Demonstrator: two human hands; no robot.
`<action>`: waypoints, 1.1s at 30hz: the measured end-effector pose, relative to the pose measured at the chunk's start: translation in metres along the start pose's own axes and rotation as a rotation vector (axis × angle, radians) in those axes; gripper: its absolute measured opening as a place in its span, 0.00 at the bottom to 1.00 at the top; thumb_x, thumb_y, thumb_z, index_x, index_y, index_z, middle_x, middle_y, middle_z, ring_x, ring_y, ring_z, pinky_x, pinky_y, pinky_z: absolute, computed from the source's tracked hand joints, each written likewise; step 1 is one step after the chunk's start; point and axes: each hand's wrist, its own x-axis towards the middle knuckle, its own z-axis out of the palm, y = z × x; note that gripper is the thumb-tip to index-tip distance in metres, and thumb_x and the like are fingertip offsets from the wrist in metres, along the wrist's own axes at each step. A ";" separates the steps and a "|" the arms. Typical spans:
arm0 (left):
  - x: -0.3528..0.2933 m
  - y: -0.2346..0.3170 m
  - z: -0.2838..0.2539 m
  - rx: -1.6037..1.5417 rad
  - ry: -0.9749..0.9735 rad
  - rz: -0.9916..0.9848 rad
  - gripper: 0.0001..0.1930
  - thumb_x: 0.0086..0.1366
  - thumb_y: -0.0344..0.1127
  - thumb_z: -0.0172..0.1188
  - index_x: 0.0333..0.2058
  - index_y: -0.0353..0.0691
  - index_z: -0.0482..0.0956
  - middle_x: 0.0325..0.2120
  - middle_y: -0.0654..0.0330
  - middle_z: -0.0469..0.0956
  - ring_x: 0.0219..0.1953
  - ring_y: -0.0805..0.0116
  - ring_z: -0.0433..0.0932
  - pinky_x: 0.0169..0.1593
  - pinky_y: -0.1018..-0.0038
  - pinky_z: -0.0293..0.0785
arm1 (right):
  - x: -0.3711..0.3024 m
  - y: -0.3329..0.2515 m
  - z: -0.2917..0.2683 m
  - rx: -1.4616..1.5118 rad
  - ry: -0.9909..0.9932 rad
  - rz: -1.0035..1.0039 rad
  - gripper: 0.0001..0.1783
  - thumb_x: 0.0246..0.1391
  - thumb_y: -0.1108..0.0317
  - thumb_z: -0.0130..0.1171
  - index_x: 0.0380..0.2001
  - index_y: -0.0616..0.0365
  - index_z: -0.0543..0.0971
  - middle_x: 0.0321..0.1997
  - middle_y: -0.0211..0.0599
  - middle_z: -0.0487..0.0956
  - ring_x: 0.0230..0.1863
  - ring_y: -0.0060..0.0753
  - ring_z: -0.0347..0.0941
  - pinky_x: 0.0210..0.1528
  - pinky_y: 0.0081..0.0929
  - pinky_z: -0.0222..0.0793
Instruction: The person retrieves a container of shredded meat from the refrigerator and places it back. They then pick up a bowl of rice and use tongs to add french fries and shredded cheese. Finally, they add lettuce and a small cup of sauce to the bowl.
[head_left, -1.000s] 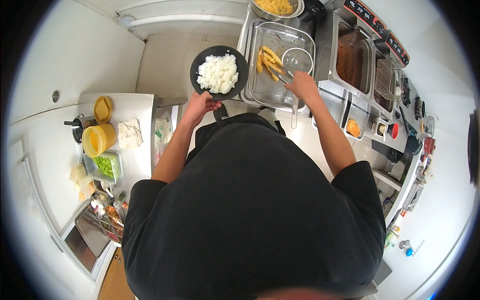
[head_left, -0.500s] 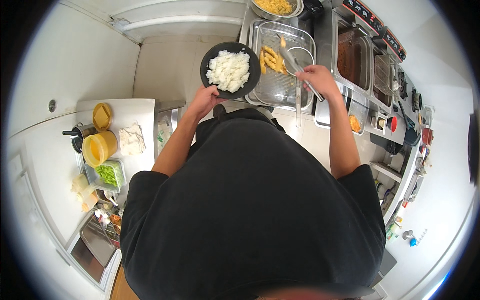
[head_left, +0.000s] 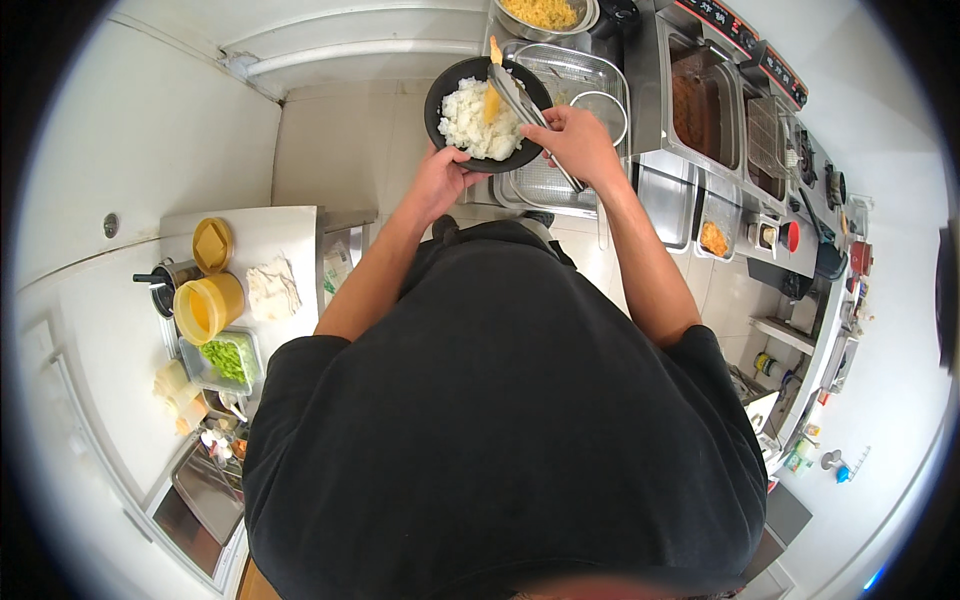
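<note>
Remotely, I see the left hand (head_left: pixel 446 183), fingers clamped on a black bowl (head_left: pixel 434 108) of rice (head_left: pixel 465 122); the right hand (head_left: pixel 582 146), fingers closed around tongs (head_left: pixel 518 103), holds a fried piece (head_left: pixel 491 102) over the rice.

Commercial-type kitchen: two-tank deep fryer (head_left: pixel 650 100) with brown liquid (head_left: pixel 695 110), wire fry basket (head_left: pixel 768 140), steel trays (head_left: pixel 664 205); tabletop (head_left: pixel 280 232) carries plastic food tubs (head_left: pixel 228 300), chopped greens (head_left: pixel 230 358).
</note>
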 end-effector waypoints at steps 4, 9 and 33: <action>-0.006 0.002 -0.003 0.037 0.027 0.020 0.23 0.65 0.32 0.50 0.59 0.36 0.64 0.54 0.53 0.73 0.54 0.61 0.75 0.57 0.62 0.75 | 0.005 0.002 0.006 0.024 -0.015 0.026 0.25 0.49 0.53 0.68 0.35 0.70 0.82 0.19 0.37 0.79 0.17 0.25 0.76 0.22 0.24 0.70; -0.008 0.000 -0.005 0.025 0.037 0.018 0.23 0.66 0.34 0.51 0.59 0.36 0.64 0.55 0.54 0.72 0.54 0.61 0.75 0.57 0.61 0.75 | 0.008 0.008 -0.002 0.067 -0.005 0.050 0.29 0.47 0.51 0.69 0.37 0.72 0.82 0.20 0.40 0.80 0.19 0.27 0.77 0.24 0.25 0.72; -0.023 0.012 -0.055 0.083 0.208 0.113 0.24 0.67 0.39 0.53 0.60 0.38 0.63 0.56 0.56 0.72 0.54 0.62 0.75 0.60 0.61 0.71 | 0.104 0.092 -0.023 -1.005 -0.105 0.109 0.15 0.51 0.69 0.57 0.42 0.61 0.83 0.46 0.50 0.82 0.48 0.49 0.80 0.48 0.41 0.77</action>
